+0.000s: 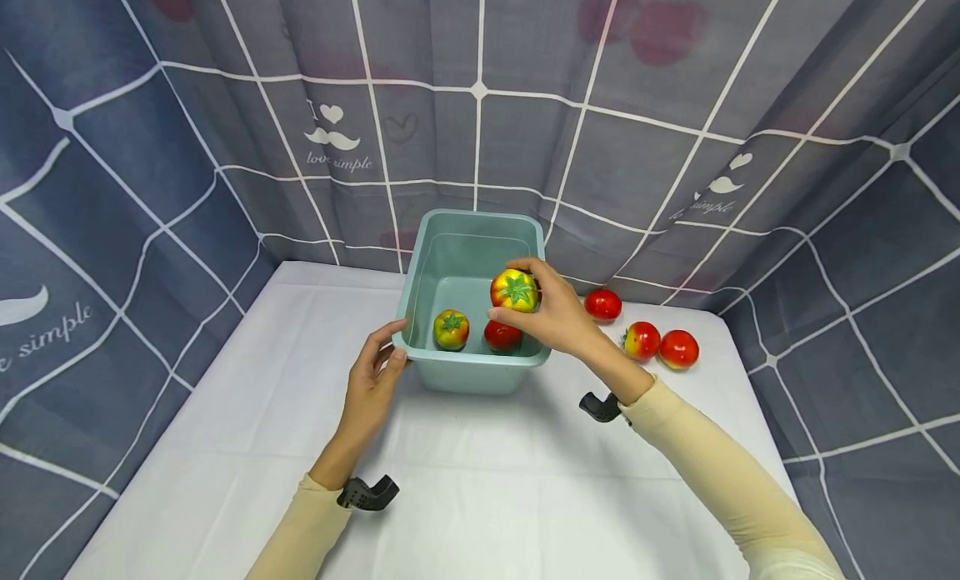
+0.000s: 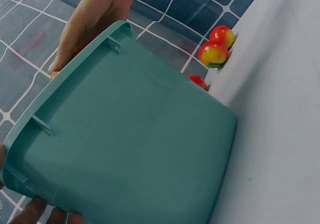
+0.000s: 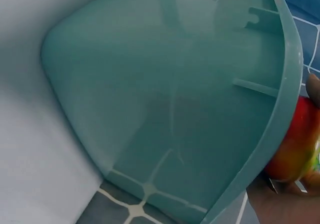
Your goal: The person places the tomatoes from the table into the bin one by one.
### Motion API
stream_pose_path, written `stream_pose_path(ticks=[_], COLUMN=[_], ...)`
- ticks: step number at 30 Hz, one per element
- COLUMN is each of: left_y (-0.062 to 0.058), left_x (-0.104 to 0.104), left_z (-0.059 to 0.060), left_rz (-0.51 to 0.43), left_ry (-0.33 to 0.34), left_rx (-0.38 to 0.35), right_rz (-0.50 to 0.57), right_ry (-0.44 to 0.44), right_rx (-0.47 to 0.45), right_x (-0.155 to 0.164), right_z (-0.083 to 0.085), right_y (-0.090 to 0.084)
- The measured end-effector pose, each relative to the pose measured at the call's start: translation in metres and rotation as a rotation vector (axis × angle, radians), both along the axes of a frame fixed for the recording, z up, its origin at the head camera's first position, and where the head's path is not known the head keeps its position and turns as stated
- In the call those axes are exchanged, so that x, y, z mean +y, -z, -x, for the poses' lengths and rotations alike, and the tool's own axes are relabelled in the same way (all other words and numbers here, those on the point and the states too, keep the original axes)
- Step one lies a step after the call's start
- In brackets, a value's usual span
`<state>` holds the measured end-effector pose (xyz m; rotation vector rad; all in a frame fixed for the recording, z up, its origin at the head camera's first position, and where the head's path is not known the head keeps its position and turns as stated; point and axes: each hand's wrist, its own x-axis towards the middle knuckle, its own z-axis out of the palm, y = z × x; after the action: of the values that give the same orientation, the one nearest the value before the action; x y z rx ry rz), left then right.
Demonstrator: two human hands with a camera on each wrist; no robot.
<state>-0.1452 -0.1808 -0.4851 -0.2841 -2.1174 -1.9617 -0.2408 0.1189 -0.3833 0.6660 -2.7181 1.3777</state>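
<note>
While the left hand (image 1: 372, 380) steadies the near left corner of the teal rectangular plastic tub (image 1: 420, 284), thumb curled on its rim, the right hand (image 1: 553, 315) holds a round red-and-yellow tomato with a green star-shaped calyx (image 1: 514, 290) above the tub's right side, fingers and thumb curled closely around it. Below those fingers, two more tomatoes (image 1: 452, 329) lie on the tub floor; three red ones (image 1: 642, 340) sit beyond the wrist on the white tablecloth (image 1: 480, 488). The fruit looks light, smooth and glossy, probably somewhat slippery, so gripping around its widest part seems safest.
</note>
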Motion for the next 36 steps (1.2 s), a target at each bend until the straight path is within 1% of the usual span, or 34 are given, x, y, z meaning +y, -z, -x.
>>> stream_pose_path(ticks=[5,9,14,18,21,24,27,31,36], left_y=[-0.002,-0.002,-0.002,-0.002,-0.002,-0.002,-0.002,-0.002,-0.003], left_x=[0.002,0.004,0.005,0.004,0.002,0.001,0.001,0.0,0.001], left_z=[0.0,0.0,0.0,0.0,0.0,0.0,0.0,-0.001,-0.002], left_rz=[-0.02,-0.028,-0.023,-0.017,-0.016,-0.01,-0.006,-0.005,-0.01], left_ry=[0.004,0.003,0.013,0.008,0.005,0.005,0.003,0.004,0.003], left_rx=[-0.009,-0.008,-0.003,0.0,0.001,0.0,-0.004,-0.012,-0.013], right_rz=[-0.045,-0.068,-0.111,-0.153,-0.132,-0.083,-0.036,0.03,0.091], right_ry=[-0.059,-0.082,-0.077,-0.076,-0.072,-0.064,-0.037,0.02,0.106], right_rx=[0.004,-0.005,-0.036,-0.038,-0.03,-0.027,-0.026,-0.001,0.045], right_x=[-0.01,-0.018,-0.023,-0.024,-0.023,-0.02,-0.013,0.004,0.032], right_z=[0.015,0.023,0.027,0.028,0.028,0.028,0.028,0.029,0.033], right_y=[-0.005,-0.003,0.001,0.001,-0.002,-0.004,-0.005,0.0,0.012])
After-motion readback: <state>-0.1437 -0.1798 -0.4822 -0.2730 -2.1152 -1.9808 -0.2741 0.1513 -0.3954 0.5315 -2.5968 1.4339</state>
